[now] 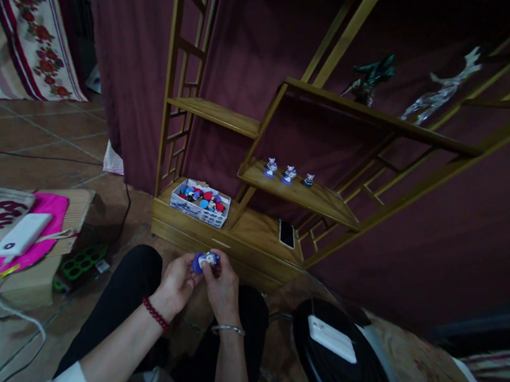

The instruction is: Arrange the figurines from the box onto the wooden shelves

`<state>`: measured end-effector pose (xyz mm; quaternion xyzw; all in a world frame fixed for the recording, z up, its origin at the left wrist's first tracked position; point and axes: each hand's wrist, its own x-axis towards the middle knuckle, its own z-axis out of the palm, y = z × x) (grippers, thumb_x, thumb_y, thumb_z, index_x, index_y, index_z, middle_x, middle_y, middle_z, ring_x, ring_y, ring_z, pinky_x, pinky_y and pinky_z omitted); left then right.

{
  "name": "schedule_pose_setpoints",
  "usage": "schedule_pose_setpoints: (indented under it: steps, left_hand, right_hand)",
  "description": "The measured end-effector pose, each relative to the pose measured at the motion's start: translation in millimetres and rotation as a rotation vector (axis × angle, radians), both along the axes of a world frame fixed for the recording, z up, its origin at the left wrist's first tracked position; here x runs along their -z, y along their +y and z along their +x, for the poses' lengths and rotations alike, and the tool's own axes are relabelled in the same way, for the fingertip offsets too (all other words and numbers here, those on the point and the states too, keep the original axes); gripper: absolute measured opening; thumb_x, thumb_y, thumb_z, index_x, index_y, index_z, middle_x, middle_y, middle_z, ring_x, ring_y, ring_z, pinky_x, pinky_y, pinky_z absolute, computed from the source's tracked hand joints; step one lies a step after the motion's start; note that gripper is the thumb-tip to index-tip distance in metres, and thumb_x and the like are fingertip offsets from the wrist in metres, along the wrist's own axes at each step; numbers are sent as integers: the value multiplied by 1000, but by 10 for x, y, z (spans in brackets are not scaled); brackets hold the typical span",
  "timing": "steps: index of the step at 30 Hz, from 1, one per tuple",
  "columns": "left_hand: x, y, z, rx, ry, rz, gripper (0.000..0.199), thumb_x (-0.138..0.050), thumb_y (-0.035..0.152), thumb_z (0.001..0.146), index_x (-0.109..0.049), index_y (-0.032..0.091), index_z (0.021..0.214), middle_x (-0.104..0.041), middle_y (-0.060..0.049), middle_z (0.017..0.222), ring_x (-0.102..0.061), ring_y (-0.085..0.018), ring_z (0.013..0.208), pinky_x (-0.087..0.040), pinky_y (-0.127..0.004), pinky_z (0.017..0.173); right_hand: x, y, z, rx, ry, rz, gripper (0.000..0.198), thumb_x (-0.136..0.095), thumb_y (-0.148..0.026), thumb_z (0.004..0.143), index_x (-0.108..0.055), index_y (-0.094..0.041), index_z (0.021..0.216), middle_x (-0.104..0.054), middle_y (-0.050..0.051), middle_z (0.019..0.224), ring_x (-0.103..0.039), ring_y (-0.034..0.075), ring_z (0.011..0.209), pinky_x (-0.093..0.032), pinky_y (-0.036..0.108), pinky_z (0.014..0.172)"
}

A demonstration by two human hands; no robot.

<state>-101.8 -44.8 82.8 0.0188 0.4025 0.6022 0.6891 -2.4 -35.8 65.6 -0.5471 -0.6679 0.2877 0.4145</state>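
Between my two hands, over my knees, is a small purple and white figurine [205,261]. My left hand [178,281] has its fingers closed on the figurine's purple base side. On the other side my right hand [222,284] grips it with thumb and fingers. Ahead, on the low wooden ledge, stands an open cardboard box [196,211] with several red, blue and white figurines in it. Several similar figurines [288,175] stand upright in a group on the middle shelf [314,200], and a darker one [308,179] is at the right of that group.
A phone [286,234] lies on the ledge right of the box. Two sculptures, one dark green [372,78] and one clear [442,90], stand on the upper shelf. At right is a black stool [352,379] bearing a white device [332,338]; at left, a power bank [22,235] with cables.
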Motion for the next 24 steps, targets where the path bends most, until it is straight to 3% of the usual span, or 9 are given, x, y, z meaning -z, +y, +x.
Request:
schedule_pose_setpoints:
  steps: [9, 24]
  left_hand:
    - [-65, -29, 123, 77, -25, -23, 22, -38, 1, 76, -54, 11, 64, -59, -4, 57, -56, -9, 50, -47, -20, 55]
    - [86, 13, 49, 51, -9, -46, 15, -43, 5, 77, -56, 11, 77, -62, -5, 65, -59, -10, 55, -48, -20, 57]
  right_hand:
    - [33, -24, 141, 37, -3, 8, 27, -53, -28, 74, -56, -22, 100, -65, 3, 90, -61, 17, 80, -47, 29, 75]
    - [167, 52, 81, -19, 52, -4, 30, -53, -29, 75, -56, -23, 104, -65, 3, 94, -61, 16, 84, -48, 29, 76]
